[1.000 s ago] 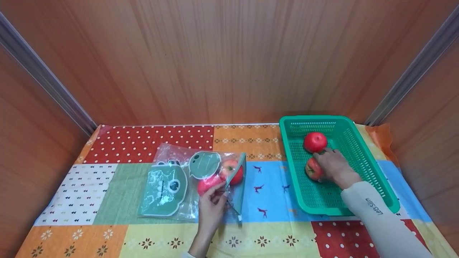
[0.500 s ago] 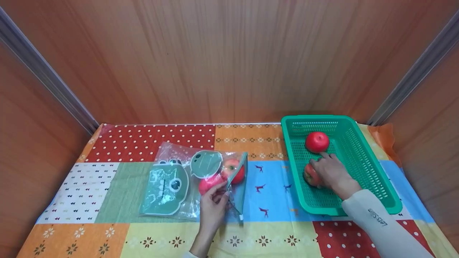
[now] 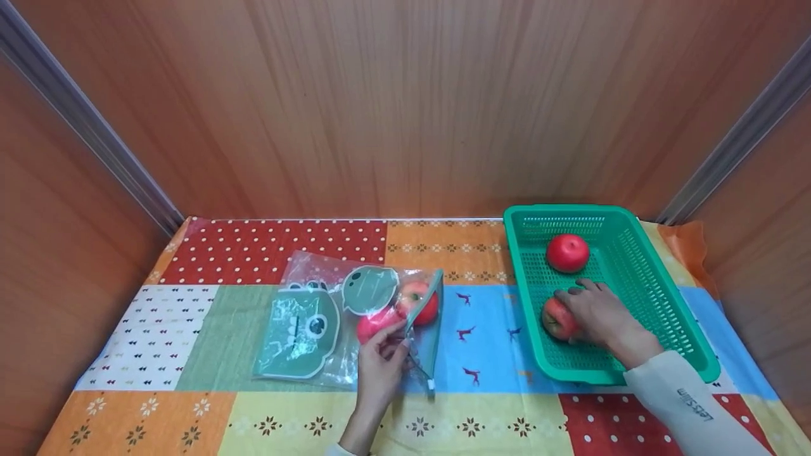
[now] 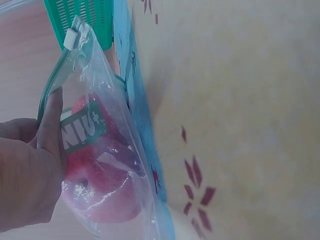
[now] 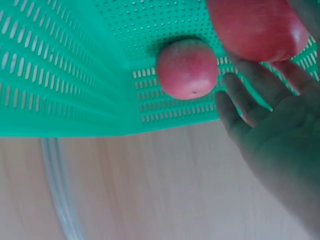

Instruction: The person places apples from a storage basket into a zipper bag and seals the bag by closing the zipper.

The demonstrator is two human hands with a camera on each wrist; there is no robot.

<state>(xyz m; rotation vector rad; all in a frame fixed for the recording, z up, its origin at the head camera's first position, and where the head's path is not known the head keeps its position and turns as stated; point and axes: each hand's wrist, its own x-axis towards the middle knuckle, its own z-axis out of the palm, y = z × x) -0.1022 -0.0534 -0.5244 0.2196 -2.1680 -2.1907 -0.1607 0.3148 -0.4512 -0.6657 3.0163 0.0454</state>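
Observation:
A clear zip bag [image 3: 301, 335] with green cartoon prints lies on the cloth, two red apples [image 3: 418, 304] inside near its mouth. My left hand [image 3: 381, 364] pinches the bag's green-edged opening, thumb and fingers on the rim; in the left wrist view a white slider [image 4: 70, 39] sits at the far end of that edge. Inside the green basket [image 3: 531, 342], my right hand [image 3: 605, 320] grips a red apple [image 3: 559, 320] from its right side, fingers curled round it in the right wrist view. A second apple [image 3: 568, 253] rests farther back in the basket.
A patchwork cloth [image 3: 481, 418] covers the table. Wooden panels [image 3: 405, 107] stand behind and at both sides. Blue cloth separates bag and basket, whose raised walls surround my right hand. An orange piece of cloth [image 3: 687, 250] lies past the basket's right side.
My right hand and the apple it grips have shifted slightly toward me in the basket, away from the rear apple. My left hand keeps its pinch on the bag's edge.

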